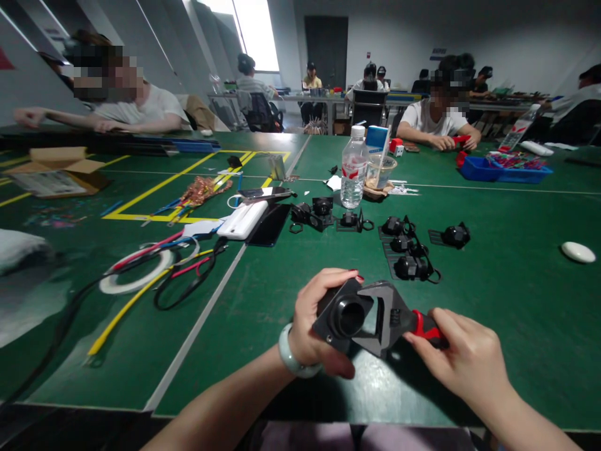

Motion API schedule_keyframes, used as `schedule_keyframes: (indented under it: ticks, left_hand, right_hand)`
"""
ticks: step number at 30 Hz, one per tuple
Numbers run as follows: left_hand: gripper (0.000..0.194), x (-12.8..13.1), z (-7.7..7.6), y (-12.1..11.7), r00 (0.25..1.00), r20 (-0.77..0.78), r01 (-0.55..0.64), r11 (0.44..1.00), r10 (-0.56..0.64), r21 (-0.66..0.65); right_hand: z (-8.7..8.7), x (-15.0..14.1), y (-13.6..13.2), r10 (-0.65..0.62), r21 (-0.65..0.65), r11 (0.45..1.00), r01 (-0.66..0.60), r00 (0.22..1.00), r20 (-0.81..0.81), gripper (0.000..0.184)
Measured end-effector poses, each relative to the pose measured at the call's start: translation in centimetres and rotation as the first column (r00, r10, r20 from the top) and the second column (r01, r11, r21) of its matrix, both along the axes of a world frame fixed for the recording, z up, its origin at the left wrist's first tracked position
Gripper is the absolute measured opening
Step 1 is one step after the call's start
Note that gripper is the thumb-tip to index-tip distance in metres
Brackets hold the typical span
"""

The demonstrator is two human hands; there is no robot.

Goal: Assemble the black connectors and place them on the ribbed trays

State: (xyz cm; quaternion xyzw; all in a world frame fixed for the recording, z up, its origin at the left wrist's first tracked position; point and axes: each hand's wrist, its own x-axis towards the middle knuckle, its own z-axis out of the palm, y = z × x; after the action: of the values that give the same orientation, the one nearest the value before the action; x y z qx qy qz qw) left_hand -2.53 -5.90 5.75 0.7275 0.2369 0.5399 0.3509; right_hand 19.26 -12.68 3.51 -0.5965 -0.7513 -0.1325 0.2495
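Note:
My left hand (307, 322) is closed around a black square-flanged part (335, 313) with a round, hollow collar facing me. In my right hand (462, 351) is an adjustable wrench (392, 319), gripped by its red and black handle. The wrench's wide jaws stand at the right side of the collar; whether they touch it I cannot tell. Beyond my hands lie several similar black parts (406, 244) in a stacked row, with another black part (455, 235) to their right. More of these black parts (322, 210) sit farther back, near loose rings.
A water bottle (353, 172) and a plastic cup (380, 172) stand at mid-table. To the left are a white power bank (244, 219), a tape roll (110, 283) and cables (124, 307). A white oval object (578, 252) lies right. Other people sit across the table.

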Motion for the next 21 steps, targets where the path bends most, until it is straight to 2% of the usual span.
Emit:
schedule_keyframes:
  ticks: [12,15,21]
  left_hand:
    - [0.085,0.6,-0.2,0.2,0.993,-0.117,0.025,0.972,0.003,0.235]
    - [0.083,0.7,0.1,0.1,0.991,-0.13,0.054,0.97,-0.023,0.238]
    - [0.08,1.0,0.6,0.1,0.978,-0.142,0.175,0.969,-0.152,0.172]
  right_hand:
    - [-3.7,-0.8,-1.6,-0.014,-0.016,1.0,0.011,0.983,-0.185,0.035]
    - [-4.0,-0.4,-1.6,-0.014,0.035,0.999,0.023,0.976,-0.219,0.035]
    - [-4.2,0.7,-1.3,0.081,0.175,0.984,-0.042,0.971,-0.223,0.031]
